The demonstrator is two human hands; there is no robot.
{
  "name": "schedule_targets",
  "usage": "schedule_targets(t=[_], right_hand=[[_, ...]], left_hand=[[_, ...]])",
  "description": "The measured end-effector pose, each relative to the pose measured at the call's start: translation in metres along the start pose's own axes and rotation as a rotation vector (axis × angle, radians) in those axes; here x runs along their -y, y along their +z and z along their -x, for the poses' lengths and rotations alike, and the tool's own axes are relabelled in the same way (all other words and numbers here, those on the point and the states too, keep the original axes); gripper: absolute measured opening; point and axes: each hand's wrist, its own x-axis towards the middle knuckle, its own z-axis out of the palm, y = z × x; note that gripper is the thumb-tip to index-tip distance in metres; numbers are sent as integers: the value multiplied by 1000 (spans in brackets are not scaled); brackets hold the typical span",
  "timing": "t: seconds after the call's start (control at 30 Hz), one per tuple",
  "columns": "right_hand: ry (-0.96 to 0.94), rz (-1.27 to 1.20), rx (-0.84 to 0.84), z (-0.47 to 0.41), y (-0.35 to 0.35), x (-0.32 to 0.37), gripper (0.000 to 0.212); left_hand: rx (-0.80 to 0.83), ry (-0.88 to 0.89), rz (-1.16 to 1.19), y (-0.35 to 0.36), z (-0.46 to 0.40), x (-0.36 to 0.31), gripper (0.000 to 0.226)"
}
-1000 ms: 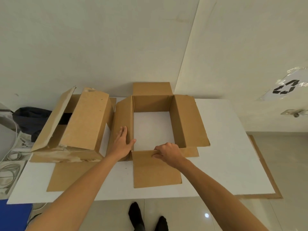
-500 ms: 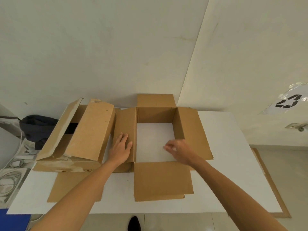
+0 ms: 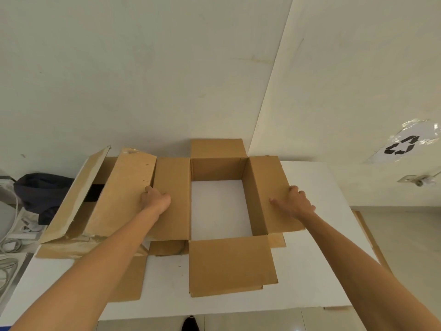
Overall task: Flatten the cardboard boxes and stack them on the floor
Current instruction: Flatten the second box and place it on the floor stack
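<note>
An open brown cardboard box [image 3: 232,263] stands on the white table [image 3: 317,259], all its flaps spread outward and the table showing through its open bottom. My left hand [image 3: 155,199] curls over the outer edge of the box's left flap. My right hand [image 3: 293,203] lies on the right flap, fingers spread, thumb pointing inward. A second, more worn cardboard box [image 3: 114,199] sits just to the left, its flaps half raised, touching the first box's left flap.
A dark bag [image 3: 40,192] and white cables [image 3: 9,244] lie left of the table. A recycling sign [image 3: 403,145] is taped on the right wall. Tiled floor [image 3: 405,235] shows to the right, with a cardboard strip [image 3: 367,232] by the table edge.
My right hand left the near flap and moved across the opening onto the right flap. My left hand slid outward to the left flap's outer edge. The side flaps now lie flatter.
</note>
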Motion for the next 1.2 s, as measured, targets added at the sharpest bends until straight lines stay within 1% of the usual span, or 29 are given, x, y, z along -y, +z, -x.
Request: schedule_targets(t=[0.07,0.13,0.23,0.3,0.33,0.4,0.5,0.63,0.73,0.8,0.83,0.93,1.03,1.13,1.2], right_hand=[[-6,-44,-90,4,-9,6,89],[-21,-75,-132,12,-20,18,77],[-107,12,-136,26,-28,42,50],[-174,29,-96,32,-26,58,37],[-207,11,-49,34,-25,66,37],[-263,-11,47,38,-22,78,42],[-296,29,27,43,-17,89,47],[-268,-28,11,43,-29,85,41],[-242,-167,24,38,-53,82,41],[-232,-322,25,34,-68,85,39],[-231,-399,21,34,-77,89,37],[-217,-557,-1,32,-97,101,28],[-223,-657,-8,26,-110,109,23],[-266,-753,50,23,-113,114,27],[-272,-780,105,22,-106,114,32]], left_hand=[[-34,9,-3,-5,4,-12,65],[-52,48,12,-9,7,-24,58],[4,161,-15,-9,5,-37,38],[21,212,15,-8,7,-42,35],[18,224,39,-9,9,-44,34],[35,225,82,-11,8,-42,35],[111,213,186,-12,5,-36,41],[172,250,249,-20,21,-40,43],[347,228,284,-38,36,-51,46],[476,247,216,-52,48,-60,38],[532,259,173,-58,55,-65,38],[698,259,104,-68,81,-84,51],[823,296,102,-66,109,-99,62],[941,334,99,-50,128,-104,74],[983,327,123,-34,138,-101,76]])
